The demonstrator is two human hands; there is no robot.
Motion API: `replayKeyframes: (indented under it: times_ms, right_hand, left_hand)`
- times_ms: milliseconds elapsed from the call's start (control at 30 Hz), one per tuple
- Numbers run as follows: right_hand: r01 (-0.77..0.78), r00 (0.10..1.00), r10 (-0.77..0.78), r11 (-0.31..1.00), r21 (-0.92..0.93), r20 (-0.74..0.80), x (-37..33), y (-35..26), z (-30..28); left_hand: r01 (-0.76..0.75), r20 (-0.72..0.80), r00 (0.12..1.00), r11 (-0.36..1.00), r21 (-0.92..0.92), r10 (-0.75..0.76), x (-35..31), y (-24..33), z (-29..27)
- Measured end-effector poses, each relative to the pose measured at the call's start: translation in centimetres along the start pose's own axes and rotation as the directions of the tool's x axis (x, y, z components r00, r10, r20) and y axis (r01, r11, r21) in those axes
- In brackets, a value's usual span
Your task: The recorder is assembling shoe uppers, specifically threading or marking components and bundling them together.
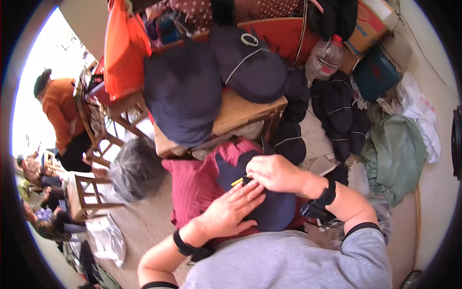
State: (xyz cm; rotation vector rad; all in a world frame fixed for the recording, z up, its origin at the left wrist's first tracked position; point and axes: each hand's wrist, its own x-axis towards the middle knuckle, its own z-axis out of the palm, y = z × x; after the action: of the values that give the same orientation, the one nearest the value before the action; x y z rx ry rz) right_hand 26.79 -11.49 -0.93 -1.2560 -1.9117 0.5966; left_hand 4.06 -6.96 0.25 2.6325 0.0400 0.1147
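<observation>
Across my lap lies a dark blue cloth piece point(272, 212), spread over a red striped cloth point(190, 180). My left hand point(231, 209) rests flat on the blue piece, its fingers stretched out and a ring on one of them. A small yellow strip point(237, 182) shows just beyond those fingertips; its kind is unclear. My right hand point(276, 173) is closed, fingers bent and pinching the upper part of the blue cloth close to the left fingertips. Whether anything small is also in that pinch is hidden.
Ahead, a wooden stool point(276, 111) bears stacked dark blue cloth pieces point(183, 96) and a tied bundle point(252, 67). More tied bundles point(339, 113) lie right, near a plastic bottle point(325, 58) and green sack point(397, 149). Left are a black bag point(134, 168), chairs and several people.
</observation>
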Motion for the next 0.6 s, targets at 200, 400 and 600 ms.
replayKeyframes:
  times_ms: [200,400,600]
  right_hand:
    - [-0.056,0.998,0.057,0.998,-0.028,0.021,-0.3,0.4,1.1]
    - [-0.036,0.998,0.035,0.999,-0.011,-0.042,-0.8,0.1,1.5]
    - [0.04,0.988,-0.086,0.945,-0.324,-0.131,-0.8,-0.1,1.5]
  left_hand:
    - [0.069,-0.459,0.882,0.992,-0.102,-0.108,-1.4,-0.6,0.6]
    - [0.475,-0.248,0.857,0.879,0.043,-0.451,0.3,-3.0,0.5]
    - [0.208,-0.253,0.947,0.978,0.009,-0.199,0.4,-4.9,0.1]
